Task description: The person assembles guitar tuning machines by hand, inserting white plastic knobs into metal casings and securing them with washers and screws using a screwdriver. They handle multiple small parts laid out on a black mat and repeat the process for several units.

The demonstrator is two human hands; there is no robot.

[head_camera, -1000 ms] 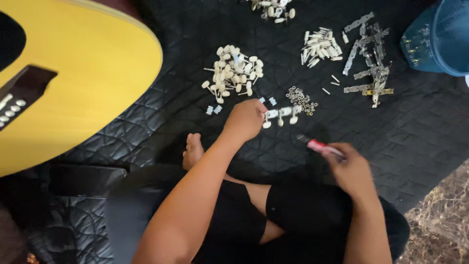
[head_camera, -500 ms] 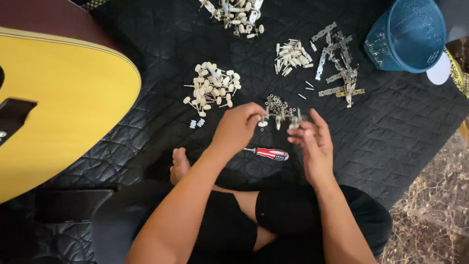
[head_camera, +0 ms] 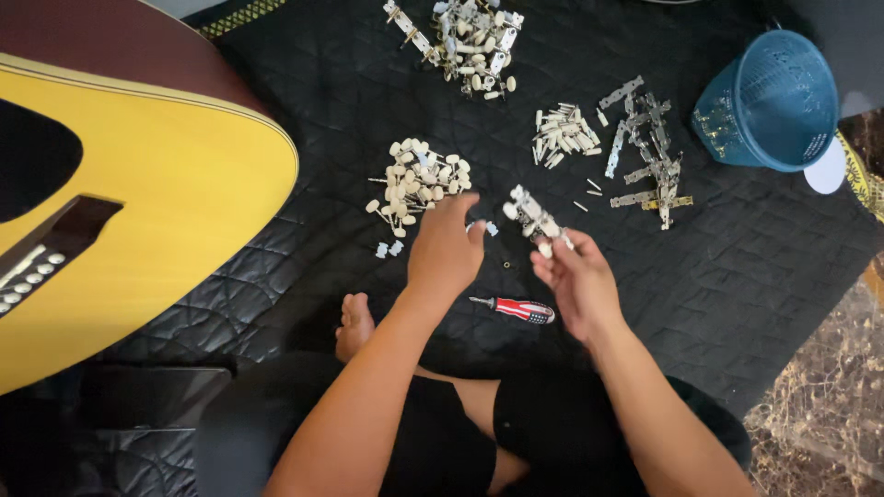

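Sitting cross-legged on a black quilted mat (head_camera: 737, 304), the person has guitar hardware sorted into little heaps all around, prob so each kind stays separate.

The right hand (head_camera: 575, 285) has its fingers pinched round a tuner strip (head_camera: 534, 219), a metal plate w/ white knobs, lifted off the mat and angled up toward the camera, looks like it's held that way for a closer look. The left hand (head_camera: 448, 248) sits just left of that grip, palm down, fingers curled over the mat. Can't tell if anything's under them, too hidden. A couple of small white bits (head_camera: 387, 248) lie just left of that hand.

Straight below the two hands, btw them and the legs, a red-handled screwdriver (head_camera: 516, 309) lies flat within easy reach. Just above the left hand is the pile of cream knobs (head_camera: 419, 179). Up and right of the held strip: a small heap of white pegs (head_camera: 562, 136) and a bunch of metal plates (head_camera: 645, 152). Further up, another tangle of tuners (head_camera: 470, 41). Far right, a blue basket (head_camera: 769, 101) tipped on its side. Well off to the left, the yellow acoustic guitar (head_camera: 157, 202) lies face up.
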